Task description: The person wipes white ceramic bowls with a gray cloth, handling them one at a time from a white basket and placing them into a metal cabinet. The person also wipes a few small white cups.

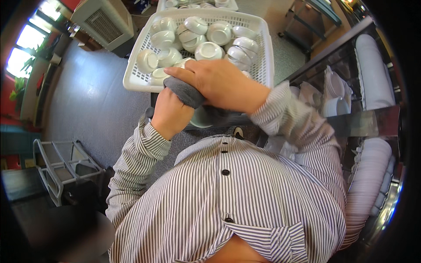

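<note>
A white plastic basket (267, 49) full of white ceramic bowls (209, 51) stands before me. At its near edge my left hand (172, 110) is wrapped partly in a dark grey cloth (184, 92), fingers hidden beneath it. Over the cloth lies my right hand (215, 82), its index finger stretched across the top and the cloth gripped under its palm. White ware shows just beyond my fingertips; whether my left hand holds a bowl inside the cloth is hidden. A blurred dark part of the cloth hangs below my right hand.
At the right, a metal-framed shelf holds stacked white dishes (337, 107) and long wrapped stacks (375, 72). Another basket (233, 5) of dishes stands beyond the first. An air cooler (105, 26) is at the upper left, a grey metal frame (59, 164) at the lower left, and a wheeled cart (309, 29) at the upper right.
</note>
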Available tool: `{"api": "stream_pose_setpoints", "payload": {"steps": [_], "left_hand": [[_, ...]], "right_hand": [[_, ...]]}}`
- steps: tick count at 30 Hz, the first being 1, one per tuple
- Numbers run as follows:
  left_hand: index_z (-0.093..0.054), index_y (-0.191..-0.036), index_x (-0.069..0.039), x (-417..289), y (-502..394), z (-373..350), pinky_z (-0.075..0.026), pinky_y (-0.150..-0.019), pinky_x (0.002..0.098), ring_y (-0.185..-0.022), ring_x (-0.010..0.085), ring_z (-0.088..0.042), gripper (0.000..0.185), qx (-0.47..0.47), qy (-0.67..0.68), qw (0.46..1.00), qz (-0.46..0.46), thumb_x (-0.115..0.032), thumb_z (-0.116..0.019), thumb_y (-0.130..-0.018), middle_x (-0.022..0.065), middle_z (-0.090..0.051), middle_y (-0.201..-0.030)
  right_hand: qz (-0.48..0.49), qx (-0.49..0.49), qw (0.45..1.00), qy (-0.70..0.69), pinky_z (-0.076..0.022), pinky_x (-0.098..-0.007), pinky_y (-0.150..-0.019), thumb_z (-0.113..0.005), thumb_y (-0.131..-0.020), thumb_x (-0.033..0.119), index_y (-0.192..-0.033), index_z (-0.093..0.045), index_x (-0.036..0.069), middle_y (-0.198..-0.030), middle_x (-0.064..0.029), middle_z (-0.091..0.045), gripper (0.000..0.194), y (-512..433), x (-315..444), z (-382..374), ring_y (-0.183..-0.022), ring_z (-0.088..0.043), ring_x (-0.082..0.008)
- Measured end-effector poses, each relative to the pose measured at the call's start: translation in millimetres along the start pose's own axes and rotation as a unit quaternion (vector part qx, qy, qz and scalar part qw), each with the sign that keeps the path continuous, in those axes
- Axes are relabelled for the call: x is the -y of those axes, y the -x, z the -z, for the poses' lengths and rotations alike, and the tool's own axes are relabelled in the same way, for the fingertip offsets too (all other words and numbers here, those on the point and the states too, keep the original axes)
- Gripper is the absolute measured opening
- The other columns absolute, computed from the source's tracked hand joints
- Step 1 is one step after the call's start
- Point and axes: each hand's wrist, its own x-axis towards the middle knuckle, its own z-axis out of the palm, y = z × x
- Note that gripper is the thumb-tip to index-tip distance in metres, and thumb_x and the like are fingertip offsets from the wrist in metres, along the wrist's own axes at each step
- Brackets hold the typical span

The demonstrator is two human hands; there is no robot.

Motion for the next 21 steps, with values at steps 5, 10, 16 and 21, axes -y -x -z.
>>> {"api": "stream_pose_setpoints", "payload": {"steps": [5,10,16,21], "left_hand": [[-0.063,-0.108,-0.001,-15,-22,4,-0.05,-0.082,0.0443,-0.093,0.0409,-0.063,0.028,-0.114,0.03,0.989,0.093,-0.003,-0.054,-0.082,0.0226,-0.066,-0.1],[-0.066,-0.12,-0.001,-36,-51,0,-0.049,-0.089,0.0314,-0.097,0.0276,-0.065,0.037,-0.279,0.148,0.948,-0.03,-0.001,-0.063,-0.084,0.0153,-0.068,-0.107],[-0.065,-0.12,0.002,-59,-48,10,-0.05,-0.088,0.0365,-0.097,0.029,-0.065,0.04,-0.263,-0.044,0.928,-0.261,-0.002,-0.065,-0.08,0.0192,-0.066,-0.109],[-0.054,-0.135,0.001,-31,-49,-9,-0.042,-0.102,0.0327,-0.113,0.0259,-0.059,0.06,-0.269,0.126,0.952,-0.078,0.002,-0.062,-0.076,0.018,-0.063,-0.12]], "right_hand": [[-0.073,-0.006,0.996,0.057,-0.054,-0.0443,-0.061,-0.078,-0.071,0.032,-0.115,-0.057,0.013,-0.074,-0.0117,-0.068,0.052,-20,-28,26,-0.069,-0.069,-0.0333],[-0.123,-0.27,0.93,-0.217,-0.0544,-0.039,-0.069,-0.081,-0.075,0.041,-0.1,-0.068,0.011,-0.087,-0.0123,-0.071,0.041,-20,-44,4,-0.077,-0.069,-0.034],[-0.228,-0.209,0.434,-0.846,-0.0516,-0.0315,-0.091,-0.07,-0.092,0.026,-0.125,-0.057,0.005,-0.122,-0.0074,-0.063,0.042,-4,20,-40,-0.108,-0.061,-0.017],[-0.245,-0.205,0.853,-0.413,-0.056,-0.0338,-0.076,-0.073,-0.087,0.032,-0.126,-0.058,0.009,-0.094,-0.0102,-0.072,0.047,2,-33,3,-0.084,-0.071,-0.0222]]}}
